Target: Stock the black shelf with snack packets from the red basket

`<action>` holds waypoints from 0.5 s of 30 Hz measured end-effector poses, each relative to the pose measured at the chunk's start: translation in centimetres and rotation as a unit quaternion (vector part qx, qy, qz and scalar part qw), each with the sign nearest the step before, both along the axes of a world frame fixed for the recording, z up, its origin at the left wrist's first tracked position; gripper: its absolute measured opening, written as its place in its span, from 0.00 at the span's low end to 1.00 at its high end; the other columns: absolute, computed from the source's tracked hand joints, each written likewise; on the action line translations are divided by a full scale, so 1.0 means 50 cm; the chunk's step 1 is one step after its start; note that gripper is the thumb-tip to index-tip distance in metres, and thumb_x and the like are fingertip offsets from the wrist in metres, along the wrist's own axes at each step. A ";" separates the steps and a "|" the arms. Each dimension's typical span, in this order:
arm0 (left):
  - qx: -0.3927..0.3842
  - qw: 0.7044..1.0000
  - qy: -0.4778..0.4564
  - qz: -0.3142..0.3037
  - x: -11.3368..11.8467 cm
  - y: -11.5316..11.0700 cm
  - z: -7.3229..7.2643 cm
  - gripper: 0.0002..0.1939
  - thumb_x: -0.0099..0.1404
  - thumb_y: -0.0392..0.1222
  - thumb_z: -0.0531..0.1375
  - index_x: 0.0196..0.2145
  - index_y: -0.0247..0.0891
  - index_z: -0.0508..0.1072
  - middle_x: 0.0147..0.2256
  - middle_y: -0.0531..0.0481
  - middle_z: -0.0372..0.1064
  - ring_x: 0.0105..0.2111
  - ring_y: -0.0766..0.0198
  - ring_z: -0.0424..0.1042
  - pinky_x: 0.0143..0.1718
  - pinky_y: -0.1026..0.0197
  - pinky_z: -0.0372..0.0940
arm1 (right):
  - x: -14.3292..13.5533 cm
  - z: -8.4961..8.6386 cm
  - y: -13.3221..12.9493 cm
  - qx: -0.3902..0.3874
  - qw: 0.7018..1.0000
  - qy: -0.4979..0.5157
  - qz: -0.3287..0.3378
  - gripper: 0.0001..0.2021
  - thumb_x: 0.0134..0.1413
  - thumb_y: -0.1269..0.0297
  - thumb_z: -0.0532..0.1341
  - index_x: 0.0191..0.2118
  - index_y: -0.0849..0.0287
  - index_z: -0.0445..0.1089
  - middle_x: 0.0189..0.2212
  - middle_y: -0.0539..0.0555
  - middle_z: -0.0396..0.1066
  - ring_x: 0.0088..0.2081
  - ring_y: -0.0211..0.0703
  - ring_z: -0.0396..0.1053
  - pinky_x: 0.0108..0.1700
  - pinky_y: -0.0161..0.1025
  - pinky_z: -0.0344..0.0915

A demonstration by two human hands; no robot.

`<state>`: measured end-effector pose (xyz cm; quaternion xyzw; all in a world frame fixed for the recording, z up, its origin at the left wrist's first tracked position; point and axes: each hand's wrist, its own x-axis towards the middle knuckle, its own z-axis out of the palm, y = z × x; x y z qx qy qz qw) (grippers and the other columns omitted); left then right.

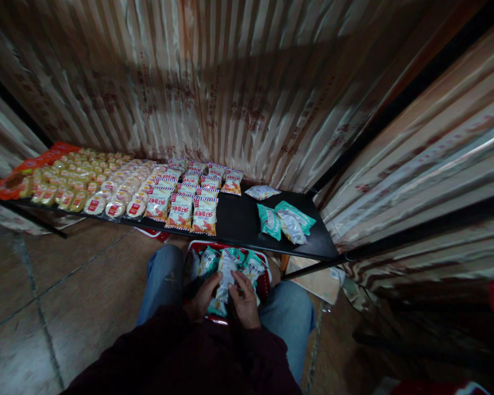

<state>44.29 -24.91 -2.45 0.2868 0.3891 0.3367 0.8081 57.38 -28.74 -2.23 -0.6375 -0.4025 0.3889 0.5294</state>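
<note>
A white snack bag with a striped end (225,270) is held upright between my two hands, over a red basket (267,262). My left hand (206,296) closes on the bag's left side, its fingertips at the edge. My right hand (245,300) grips the right side with bent fingers. Several teal snack bags (253,264) lie in the basket around and below it. On the black shelf (239,222) in front, striped-top snack bags with orange pictures (181,210) stand in rows.
Loose teal bags (269,221) and a white bag (262,192) lie on the shelf's right part. Farther left are round wrapped snacks (116,203), small yellow packs (72,181) and an orange package (14,184). A striped curtain hangs behind; black posts (354,148) rise at the right.
</note>
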 end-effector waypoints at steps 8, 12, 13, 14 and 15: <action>-0.072 0.996 -0.014 0.041 -0.011 -0.001 -0.007 0.29 0.44 0.49 0.69 0.44 0.35 0.70 0.33 0.49 0.74 0.33 0.58 0.74 0.36 0.60 0.66 | -0.006 -0.007 -0.002 -0.002 0.999 -0.046 0.014 0.15 0.46 0.54 0.65 0.43 0.47 0.76 0.48 0.55 0.69 0.52 0.51 0.64 0.56 0.48 0.58; -0.077 0.995 -0.013 0.058 -0.014 0.004 -0.015 0.24 0.45 0.46 0.67 0.41 0.36 0.71 0.30 0.50 0.74 0.32 0.59 0.74 0.35 0.60 0.66 | -0.001 -0.018 -0.003 0.006 0.999 -0.046 -0.015 0.17 0.46 0.54 0.65 0.44 0.49 0.76 0.47 0.55 0.70 0.52 0.50 0.64 0.58 0.47 0.56; -0.082 0.995 -0.011 0.060 -0.014 0.006 -0.016 0.23 0.45 0.46 0.66 0.40 0.36 0.71 0.30 0.50 0.73 0.32 0.58 0.74 0.35 0.59 0.67 | 0.002 -0.023 -0.003 0.002 0.999 -0.043 -0.029 0.18 0.45 0.54 0.65 0.44 0.50 0.75 0.47 0.55 0.70 0.51 0.50 0.65 0.58 0.47 0.57; -0.086 0.994 -0.010 0.059 -0.013 0.007 -0.017 0.23 0.46 0.46 0.66 0.40 0.36 0.71 0.30 0.50 0.73 0.33 0.58 0.74 0.35 0.58 0.67 | 0.004 -0.029 -0.003 -0.007 0.998 -0.036 -0.042 0.19 0.45 0.53 0.65 0.45 0.51 0.75 0.47 0.55 0.71 0.50 0.49 0.66 0.57 0.47 0.58; -0.091 0.994 -0.009 0.059 -0.012 0.009 -0.018 0.22 0.47 0.47 0.65 0.40 0.37 0.71 0.30 0.49 0.73 0.34 0.57 0.75 0.36 0.58 0.68 | 0.006 -0.036 -0.004 -0.021 0.998 -0.023 -0.053 0.21 0.44 0.53 0.65 0.46 0.52 0.74 0.47 0.55 0.71 0.49 0.49 0.67 0.56 0.46 0.60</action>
